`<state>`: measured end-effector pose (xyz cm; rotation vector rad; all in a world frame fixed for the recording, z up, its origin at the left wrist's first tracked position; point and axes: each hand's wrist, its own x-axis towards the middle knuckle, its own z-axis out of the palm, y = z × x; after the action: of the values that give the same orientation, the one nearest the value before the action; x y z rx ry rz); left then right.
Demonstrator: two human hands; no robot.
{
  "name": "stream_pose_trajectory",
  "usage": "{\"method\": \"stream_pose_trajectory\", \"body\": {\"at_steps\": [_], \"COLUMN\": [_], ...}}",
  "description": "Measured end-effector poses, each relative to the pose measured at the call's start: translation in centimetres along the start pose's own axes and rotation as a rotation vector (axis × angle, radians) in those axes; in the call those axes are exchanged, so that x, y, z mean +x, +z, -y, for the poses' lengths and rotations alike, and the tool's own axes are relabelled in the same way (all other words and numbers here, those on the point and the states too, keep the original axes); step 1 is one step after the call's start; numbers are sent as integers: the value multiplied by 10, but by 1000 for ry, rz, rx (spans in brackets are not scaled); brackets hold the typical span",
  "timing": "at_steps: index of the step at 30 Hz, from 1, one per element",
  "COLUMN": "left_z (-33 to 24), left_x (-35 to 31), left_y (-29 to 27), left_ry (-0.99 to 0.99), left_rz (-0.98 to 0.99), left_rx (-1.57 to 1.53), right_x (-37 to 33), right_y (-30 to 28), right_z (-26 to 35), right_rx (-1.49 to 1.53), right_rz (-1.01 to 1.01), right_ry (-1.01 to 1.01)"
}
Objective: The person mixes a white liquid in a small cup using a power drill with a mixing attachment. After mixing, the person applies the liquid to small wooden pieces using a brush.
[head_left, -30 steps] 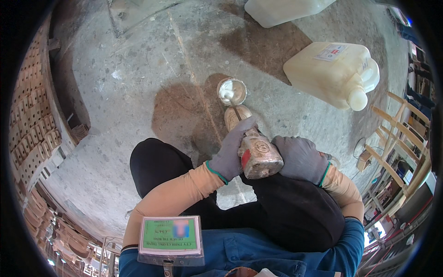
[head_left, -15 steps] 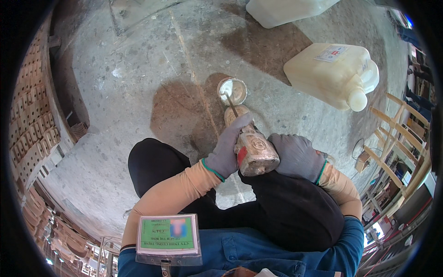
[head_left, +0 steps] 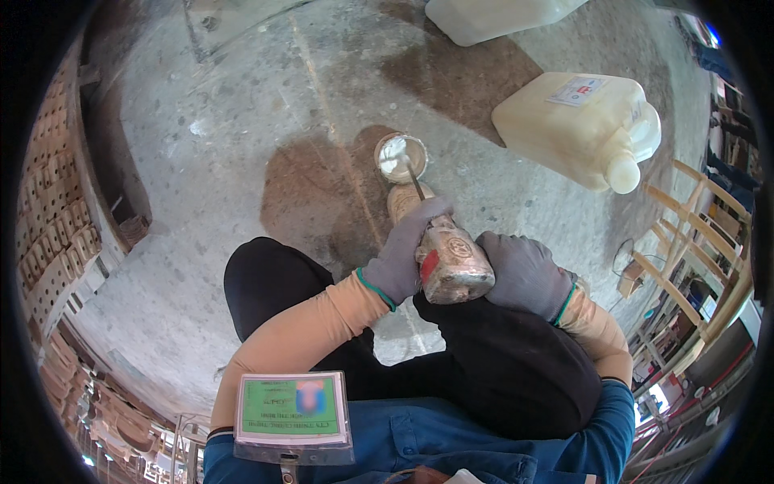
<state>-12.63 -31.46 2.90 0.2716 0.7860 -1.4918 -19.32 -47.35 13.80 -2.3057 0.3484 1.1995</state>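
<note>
Both my hands wear grey gloves with green cuffs. My left hand is wrapped round the front of a worn power drill, spattered pale with a red patch on its side. My right hand is closed at the drill's right side, where the grip is hidden under the fingers. A thin metal rod runs from the drill's front down into a small round tub. White paste or powder lies in the tub's left part. A tan rounded thing, possibly my shoe, is right against the tub's near side.
A yellowish plastic jug lies on the concrete floor at the right, with a second whitish jug beyond it. Wooden chair frames stand at far right. Drilled wooden parts are stacked along the left.
The drill and both hands have shifted slightly right. The rod's tip now sits further right in the tub, and the white stuff has changed shape.
</note>
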Motion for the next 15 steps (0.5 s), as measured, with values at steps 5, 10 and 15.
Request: {"method": "stream_pose_trajectory", "body": {"at_steps": [5,10,15], "left_z": [5,0,1], "left_x": [7,-6,-4], "left_y": [-9,-5,-15], "left_ry": [158,403,777], "left_rz": [-66,229,234], "left_rx": [186,531,1075], "right_x": [1,3,6], "right_y": [-5,-4,-10], "right_z": [2,1,2], "right_rx": [2,-11,-37], "right_rz": [-33,-47,-23], "right_ry": [-27,-26,-46]}}
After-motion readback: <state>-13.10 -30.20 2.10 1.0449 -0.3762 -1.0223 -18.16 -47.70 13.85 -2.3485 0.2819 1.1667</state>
